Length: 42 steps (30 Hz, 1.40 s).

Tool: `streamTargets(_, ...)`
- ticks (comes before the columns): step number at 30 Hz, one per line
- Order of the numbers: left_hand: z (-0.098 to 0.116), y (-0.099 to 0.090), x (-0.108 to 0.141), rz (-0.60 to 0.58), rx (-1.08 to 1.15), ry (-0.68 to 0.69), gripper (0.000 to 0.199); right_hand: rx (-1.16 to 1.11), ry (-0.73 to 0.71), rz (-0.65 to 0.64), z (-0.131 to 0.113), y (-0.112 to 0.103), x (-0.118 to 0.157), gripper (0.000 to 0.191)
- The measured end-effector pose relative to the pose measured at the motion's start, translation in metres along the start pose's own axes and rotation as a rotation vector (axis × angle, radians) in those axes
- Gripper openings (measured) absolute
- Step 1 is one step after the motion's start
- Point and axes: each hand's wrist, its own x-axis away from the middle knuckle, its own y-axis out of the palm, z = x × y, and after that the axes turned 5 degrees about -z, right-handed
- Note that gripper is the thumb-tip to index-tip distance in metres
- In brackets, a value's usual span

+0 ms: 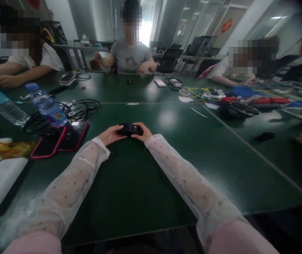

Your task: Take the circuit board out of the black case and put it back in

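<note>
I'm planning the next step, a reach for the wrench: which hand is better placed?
Probably the right hand: it is nearer the wrench, though it and the left hand both hold the black device.

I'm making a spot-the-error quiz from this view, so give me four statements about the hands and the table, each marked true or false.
1. The left hand and right hand both hold the black device. True.
2. The two phones lie to the right of the hands. False: they lie to the left.
3. A wrench lies on the green table. True.
4. The white block rests on the phones. False: it lies apart from them, nearer the camera.
</note>
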Motion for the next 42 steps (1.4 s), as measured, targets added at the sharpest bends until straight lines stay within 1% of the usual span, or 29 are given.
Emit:
streamTargets(6,-0.0009,-0.0019,-0.0002,-0.012,-0.022,0.018,0.046,-0.011,0.017,-0.012,-0.0027,-0.0002,-0.0011,0.056)
streamTargets(10,-0.0017,-0.0035,-0.0019,-0.023,-0.021,0.008,0.046,-0.010,0.018,0.004,-0.0020,0.0003,-0.0028,0.056)
streamTargets(17,-0.0019,-0.0049,-0.0014,-0.004,-0.020,0.006,0.049,-0.007,0.029,-0.016,-0.0008,0.0011,-0.0013,0.056)
streamTargets(26,0.0016,0.0000,0.0004,0.017,0.006,-0.019,0.041,-0.010,0.025,-0.008,-0.0049,0.0020,0.0018,0.056)
streamTargets(30,0.0022,-0.0004,0.0007,-0.002,-0.012,-0.027,0.042,-0.014,0.036,-0.012,-0.0039,0.0018,0.0011,0.057)
streamTargets(36,0.0018,-0.0023,-0.0006,-0.024,-0.023,-0.005,0.038,-0.036,0.022,-0.005,-0.0018,0.0017,-0.0035,0.056)
streamTargets(42,0.0020,-0.0020,-0.0019,-0.002,0.002,-0.015,0.036,-0.023,0.027,-0.012,-0.0016,0.0014,-0.0052,0.058)
